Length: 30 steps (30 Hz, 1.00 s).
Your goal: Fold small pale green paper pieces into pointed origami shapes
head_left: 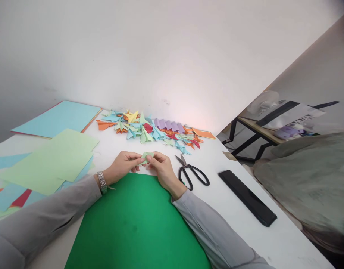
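Head view: green paper [147,156] could be creased askew if its edges were pinched unevenly. It is held between the fingertips of the left hand [124,164] and the right hand [163,168], both closed on it, above the counter [110,144] near the far edge of the green sheet [135,220].

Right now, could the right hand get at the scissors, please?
Probably yes: the scissors lie just beyond the right hand with nothing on them, though its grip is on the green paper.
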{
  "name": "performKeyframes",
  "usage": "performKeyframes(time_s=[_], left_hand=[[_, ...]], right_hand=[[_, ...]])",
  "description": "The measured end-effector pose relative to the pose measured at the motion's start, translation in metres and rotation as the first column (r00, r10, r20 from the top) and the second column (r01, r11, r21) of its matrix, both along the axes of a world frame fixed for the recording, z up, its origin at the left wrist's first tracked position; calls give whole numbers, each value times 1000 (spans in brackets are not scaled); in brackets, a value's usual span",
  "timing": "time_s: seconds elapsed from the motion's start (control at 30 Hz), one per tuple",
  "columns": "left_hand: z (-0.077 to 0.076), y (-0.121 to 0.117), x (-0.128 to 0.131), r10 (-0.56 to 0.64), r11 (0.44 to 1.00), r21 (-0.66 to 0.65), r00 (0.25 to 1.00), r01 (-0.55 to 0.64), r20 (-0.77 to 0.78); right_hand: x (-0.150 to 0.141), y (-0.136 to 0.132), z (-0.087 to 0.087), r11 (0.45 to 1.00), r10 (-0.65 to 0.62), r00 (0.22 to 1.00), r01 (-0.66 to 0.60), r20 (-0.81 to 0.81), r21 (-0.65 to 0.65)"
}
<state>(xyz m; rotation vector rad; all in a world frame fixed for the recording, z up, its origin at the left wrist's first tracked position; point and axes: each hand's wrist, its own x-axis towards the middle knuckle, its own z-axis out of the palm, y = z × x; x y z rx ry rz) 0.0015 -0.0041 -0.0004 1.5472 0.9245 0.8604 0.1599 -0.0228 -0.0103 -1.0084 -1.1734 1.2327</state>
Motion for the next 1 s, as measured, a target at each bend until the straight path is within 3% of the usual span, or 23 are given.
performKeyframes(time_s=[0.17,0.5,0.6,0.77,1.0], left_hand=[[0,-3,1,-34,998,55,998,37,-52],[0,-6,2,32,986,167,993,-13,-111],[3,-8,2,65,965,260,989,-30,-129],[5,-11,2,92,885,466,984,-9,-156],[1,-11,2,69,861,506,978,41,-197]], right_hand=[[0,0,1,999,25,999,-26,27,31],[1,1,0,998,49,996,-51,69,30],[1,1,-3,997,54,993,-59,101,45],[3,0,-5,996,63,991,-69,119,50],[0,-1,-1,992,55,995,-64,85,106]])
